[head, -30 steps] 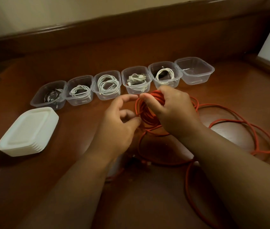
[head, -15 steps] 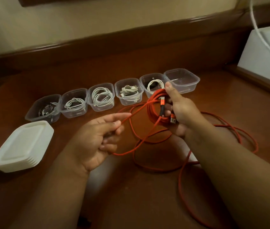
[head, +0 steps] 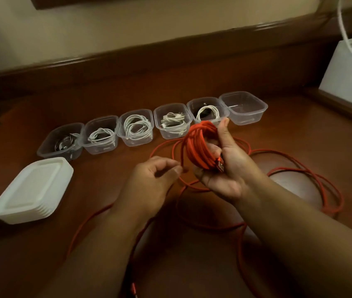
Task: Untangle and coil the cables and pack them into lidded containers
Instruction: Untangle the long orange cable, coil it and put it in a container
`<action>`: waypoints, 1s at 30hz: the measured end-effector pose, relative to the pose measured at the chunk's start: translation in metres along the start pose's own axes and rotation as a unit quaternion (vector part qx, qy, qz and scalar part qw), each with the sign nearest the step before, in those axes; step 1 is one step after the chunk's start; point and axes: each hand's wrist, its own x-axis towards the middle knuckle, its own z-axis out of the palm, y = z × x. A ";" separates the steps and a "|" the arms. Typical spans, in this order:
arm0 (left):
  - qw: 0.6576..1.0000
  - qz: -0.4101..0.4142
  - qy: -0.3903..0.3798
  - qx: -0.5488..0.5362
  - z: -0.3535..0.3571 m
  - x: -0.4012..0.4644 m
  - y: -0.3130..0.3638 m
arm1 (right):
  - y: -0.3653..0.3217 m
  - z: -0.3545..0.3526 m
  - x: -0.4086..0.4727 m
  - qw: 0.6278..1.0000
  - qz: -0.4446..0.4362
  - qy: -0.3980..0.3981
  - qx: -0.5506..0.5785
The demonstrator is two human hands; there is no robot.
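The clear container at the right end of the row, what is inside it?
The right-end container shows no cable, only its clear floor and a faint glint; nothing covers it.

White box (head: 351, 67) — far rt, wood desk (head: 300, 134)

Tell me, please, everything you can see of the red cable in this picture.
The red cable looks braided and thin. Part of it is wound into a tight coil held upright in the right hand, with a metal USB plug sticking out at the coil's lower edge. The left hand pinches the strand leading off the coil. The rest lies in loose loops on the brown wooden surface, in front of the row of clear containers.
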 end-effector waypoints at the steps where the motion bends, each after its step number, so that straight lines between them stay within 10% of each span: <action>1: 1.000 0.005 0.006 -0.001 0.004 -0.001 0.000 | 0.001 0.001 -0.001 1.000 -0.006 0.007 0.002; 15: 0.944 -0.106 0.095 -0.299 0.032 -0.009 0.008 | 0.022 0.003 -0.005 0.937 -0.177 0.125 -0.273; 30: 0.884 -0.112 0.008 -0.453 0.030 -0.012 0.010 | 0.038 0.001 0.000 0.862 -0.271 0.102 -0.415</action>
